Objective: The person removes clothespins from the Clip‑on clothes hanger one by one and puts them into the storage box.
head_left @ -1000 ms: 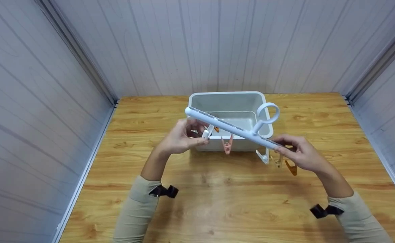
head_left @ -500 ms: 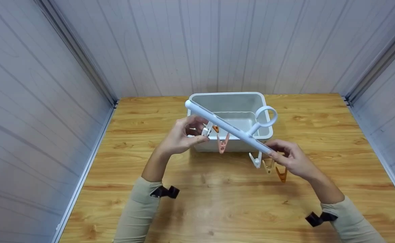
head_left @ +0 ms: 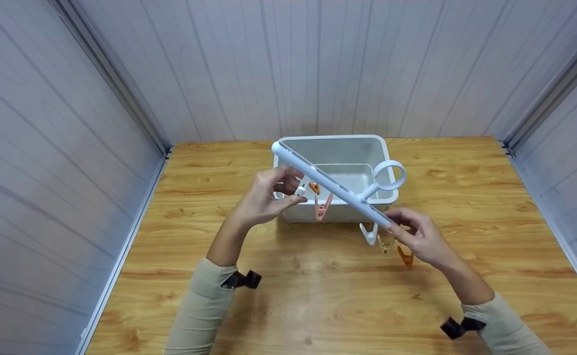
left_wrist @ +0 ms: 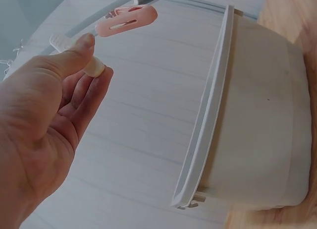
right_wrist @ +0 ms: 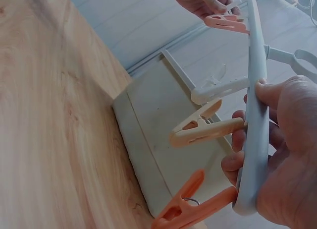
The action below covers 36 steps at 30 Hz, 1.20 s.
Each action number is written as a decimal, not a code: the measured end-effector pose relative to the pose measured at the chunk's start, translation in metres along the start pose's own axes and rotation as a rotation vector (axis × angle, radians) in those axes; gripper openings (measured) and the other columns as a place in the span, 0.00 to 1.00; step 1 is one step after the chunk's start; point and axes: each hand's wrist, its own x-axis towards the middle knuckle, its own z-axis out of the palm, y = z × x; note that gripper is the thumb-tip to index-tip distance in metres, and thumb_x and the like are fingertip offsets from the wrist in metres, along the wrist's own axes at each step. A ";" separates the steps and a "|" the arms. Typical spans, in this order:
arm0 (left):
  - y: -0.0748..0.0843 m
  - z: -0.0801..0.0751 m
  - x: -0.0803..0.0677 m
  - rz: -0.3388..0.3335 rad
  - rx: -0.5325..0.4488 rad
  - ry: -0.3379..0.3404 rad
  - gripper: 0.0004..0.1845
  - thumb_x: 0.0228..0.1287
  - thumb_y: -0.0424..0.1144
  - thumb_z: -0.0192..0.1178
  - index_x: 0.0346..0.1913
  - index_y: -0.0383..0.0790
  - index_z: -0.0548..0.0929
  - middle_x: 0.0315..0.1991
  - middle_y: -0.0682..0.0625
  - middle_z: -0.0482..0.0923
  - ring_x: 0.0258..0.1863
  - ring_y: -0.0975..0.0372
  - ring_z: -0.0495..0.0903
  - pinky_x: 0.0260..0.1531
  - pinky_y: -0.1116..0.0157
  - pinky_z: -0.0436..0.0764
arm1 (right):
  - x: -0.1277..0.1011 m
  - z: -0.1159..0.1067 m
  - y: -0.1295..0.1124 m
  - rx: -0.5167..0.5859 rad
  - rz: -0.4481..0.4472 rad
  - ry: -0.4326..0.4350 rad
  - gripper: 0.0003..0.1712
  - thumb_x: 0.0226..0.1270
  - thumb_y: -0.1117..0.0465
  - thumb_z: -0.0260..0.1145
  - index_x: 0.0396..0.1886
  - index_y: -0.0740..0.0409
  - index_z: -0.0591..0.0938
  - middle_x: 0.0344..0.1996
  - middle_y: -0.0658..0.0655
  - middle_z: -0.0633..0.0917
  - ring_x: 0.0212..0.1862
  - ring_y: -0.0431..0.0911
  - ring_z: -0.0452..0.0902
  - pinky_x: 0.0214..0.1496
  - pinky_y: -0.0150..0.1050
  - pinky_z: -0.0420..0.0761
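A pale blue-white clip hanger (head_left: pixel 337 190) is held aslant over the bin, its left end higher. My right hand (head_left: pixel 419 236) grips the bar near its lower right end. My left hand (head_left: pixel 271 195) pinches a white clothespin (head_left: pixel 302 187) between thumb and fingers, close under the bar; whether that clothespin is fastened to it I cannot tell. Along the bar hang a pink clothespin (head_left: pixel 322 209), a second white clothespin (head_left: pixel 369 234), a beige clothespin (right_wrist: pixel 205 132) and an orange clothespin (right_wrist: pixel 190 204). Another orange piece (head_left: pixel 314 187) shows partly behind the left fingers.
Below and behind the hanger, a light grey bin (head_left: pixel 337 213) stands on the wooden tabletop (head_left: pixel 308 296). The hanger's ring hook (head_left: pixel 390 175) sticks out over the bin's right rim. Panelled walls (head_left: pixel 318 69) enclose the back and both sides.
My right hand has come left and slightly down, carrying the bar's lower end and its clothespins with it. The hanger tilts more steeply now. My left hand has hardly moved.
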 end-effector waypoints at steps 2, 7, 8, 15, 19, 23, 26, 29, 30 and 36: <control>0.001 0.000 0.000 0.033 0.050 0.006 0.19 0.66 0.25 0.78 0.56 0.23 0.84 0.43 0.33 0.89 0.39 0.52 0.91 0.46 0.61 0.95 | -0.001 0.001 0.000 0.001 0.002 0.004 0.12 0.82 0.75 0.64 0.59 0.76 0.85 0.48 0.39 0.91 0.47 0.37 0.88 0.48 0.29 0.89; 0.003 -0.001 0.000 0.080 0.128 0.013 0.20 0.66 0.25 0.79 0.56 0.24 0.83 0.42 0.34 0.89 0.39 0.48 0.93 0.44 0.60 0.96 | -0.001 -0.002 -0.002 0.004 0.003 -0.008 0.13 0.83 0.75 0.63 0.60 0.76 0.84 0.49 0.40 0.91 0.48 0.38 0.89 0.50 0.31 0.91; 0.004 -0.001 -0.001 0.080 0.129 0.016 0.20 0.66 0.26 0.79 0.56 0.24 0.83 0.42 0.34 0.89 0.39 0.48 0.93 0.44 0.60 0.96 | -0.001 -0.003 -0.003 0.004 0.008 -0.009 0.13 0.83 0.74 0.63 0.60 0.77 0.84 0.49 0.40 0.90 0.48 0.38 0.89 0.50 0.31 0.91; 0.001 -0.001 -0.005 -0.004 -0.003 0.042 0.18 0.69 0.26 0.77 0.58 0.23 0.87 0.44 0.33 0.90 0.41 0.57 0.91 0.46 0.64 0.95 | 0.000 -0.010 -0.011 -0.014 0.041 0.016 0.14 0.84 0.74 0.64 0.61 0.78 0.84 0.50 0.41 0.90 0.52 0.35 0.89 0.54 0.30 0.92; -0.002 0.001 -0.006 -0.084 -0.105 0.111 0.19 0.73 0.26 0.73 0.63 0.23 0.87 0.47 0.31 0.92 0.45 0.65 0.90 0.46 0.70 0.92 | 0.000 -0.016 -0.013 -0.030 0.027 0.041 0.13 0.83 0.76 0.63 0.61 0.78 0.85 0.49 0.40 0.90 0.52 0.35 0.89 0.53 0.27 0.91; -0.003 0.006 -0.006 -0.130 -0.156 0.200 0.20 0.73 0.24 0.73 0.63 0.24 0.83 0.49 0.30 0.93 0.47 0.63 0.93 0.45 0.72 0.90 | 0.001 -0.021 -0.014 -0.061 0.018 0.052 0.13 0.83 0.76 0.63 0.60 0.77 0.86 0.48 0.40 0.90 0.50 0.36 0.88 0.51 0.26 0.90; -0.004 0.015 -0.005 -0.149 -0.220 0.261 0.20 0.73 0.24 0.72 0.63 0.25 0.80 0.49 0.30 0.93 0.47 0.60 0.95 0.46 0.69 0.92 | 0.001 -0.023 -0.016 -0.080 0.022 0.068 0.13 0.83 0.75 0.64 0.60 0.76 0.86 0.47 0.40 0.90 0.48 0.36 0.87 0.50 0.27 0.90; -0.007 0.027 -0.004 -0.153 -0.291 0.343 0.19 0.74 0.24 0.70 0.62 0.25 0.78 0.51 0.28 0.92 0.47 0.63 0.95 0.50 0.66 0.94 | 0.003 -0.024 -0.017 -0.091 0.029 0.091 0.13 0.82 0.75 0.65 0.60 0.75 0.86 0.46 0.39 0.89 0.47 0.36 0.87 0.49 0.28 0.91; -0.008 0.031 -0.004 -0.146 -0.308 0.374 0.18 0.75 0.24 0.70 0.62 0.25 0.78 0.52 0.27 0.92 0.47 0.65 0.95 0.51 0.66 0.94 | 0.003 -0.024 -0.017 -0.097 0.029 0.097 0.13 0.82 0.75 0.65 0.60 0.75 0.87 0.46 0.39 0.89 0.46 0.36 0.86 0.49 0.28 0.91; -0.010 0.046 -0.001 -0.087 -0.313 0.527 0.18 0.73 0.24 0.71 0.61 0.23 0.82 0.55 0.24 0.90 0.48 0.69 0.92 0.50 0.70 0.92 | 0.006 -0.023 -0.017 -0.106 0.012 0.111 0.13 0.81 0.76 0.65 0.60 0.75 0.87 0.45 0.39 0.89 0.46 0.35 0.86 0.46 0.27 0.91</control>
